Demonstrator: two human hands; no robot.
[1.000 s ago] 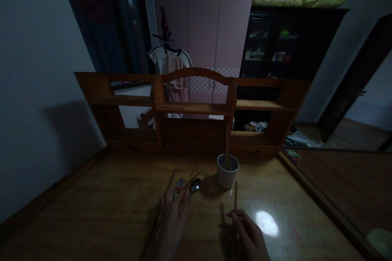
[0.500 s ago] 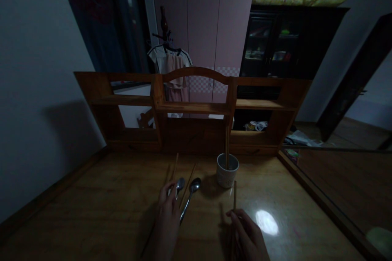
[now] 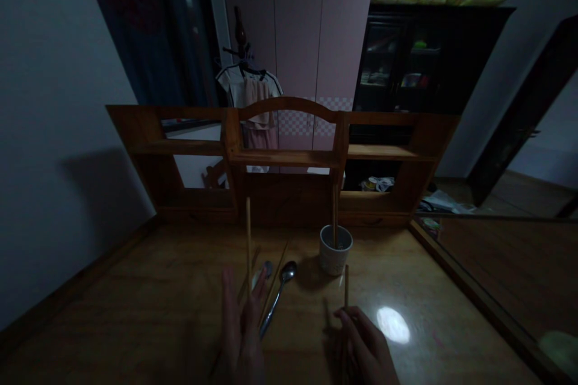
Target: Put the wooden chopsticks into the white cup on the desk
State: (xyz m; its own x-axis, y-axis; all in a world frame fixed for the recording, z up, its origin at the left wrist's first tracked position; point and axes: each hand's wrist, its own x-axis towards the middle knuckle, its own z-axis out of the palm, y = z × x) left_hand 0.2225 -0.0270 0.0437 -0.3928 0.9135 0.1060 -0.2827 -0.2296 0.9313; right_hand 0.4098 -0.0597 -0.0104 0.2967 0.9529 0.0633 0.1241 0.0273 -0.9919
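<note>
My left hand [image 3: 241, 331] is raised over the desk, slightly blurred, with a wooden chopstick [image 3: 248, 240] standing nearly upright in its grip; one finger is stretched out. On the right, my right hand [image 3: 363, 340] pinches another chopstick [image 3: 347, 286], which points up toward the cup. Two metal spoons lie by my left hand: one spoon [image 3: 288, 272] in full view, the other spoon [image 3: 268, 268] mostly hidden behind my fingers. Between them rests a loose chopstick [image 3: 280, 261]. A pale patterned cup [image 3: 333, 261] holds chopsticks [image 3: 335, 216] leaning on its back rim.
A wooden shelf unit [image 3: 289, 158] rises along the back of the desk [image 3: 149, 307]. The desk's raised edge [image 3: 469, 295] runs down the right side, and a wall [image 3: 58, 192] stands at the left. A bright reflection shows right of my right hand.
My left hand has lifted its chopstick off the desk beside the spoons and turned it more upright. My right hand has stayed almost still with its chopstick.
</note>
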